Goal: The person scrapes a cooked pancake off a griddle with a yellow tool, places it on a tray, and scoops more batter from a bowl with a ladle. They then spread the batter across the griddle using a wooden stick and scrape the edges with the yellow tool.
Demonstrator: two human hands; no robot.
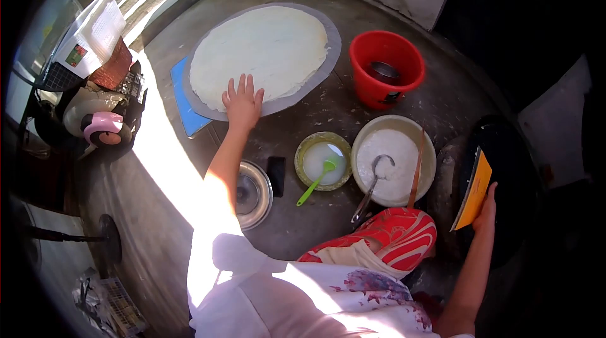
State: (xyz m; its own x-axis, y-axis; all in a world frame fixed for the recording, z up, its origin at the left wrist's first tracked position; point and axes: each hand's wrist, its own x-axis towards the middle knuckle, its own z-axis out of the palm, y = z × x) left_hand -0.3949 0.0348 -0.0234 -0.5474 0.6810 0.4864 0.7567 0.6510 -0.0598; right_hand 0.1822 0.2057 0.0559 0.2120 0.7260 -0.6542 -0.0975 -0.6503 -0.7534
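Note:
A large round white sheet (259, 51) lies on a grey round board on the floor, with a blue flat piece (187, 101) partly under its left side. My left hand (242, 103) reaches over the near edge of the board, fingers spread, holding nothing; whether it touches the sheet I cannot tell. At the right, my right hand (487, 209) grips the edge of a yellow-orange flat board (476, 191), held tilted over a dark round shape. Part of that hand's fingers is hidden behind the board.
A red bucket (363, 88), a pale basin (429, 167) of white batter with a ladle, and a bowl (302, 174) with a green brush (309, 191) stand nearby. A metal lid (260, 208) and dark phone (276, 176) lie closer. Racks (104, 54) stand left.

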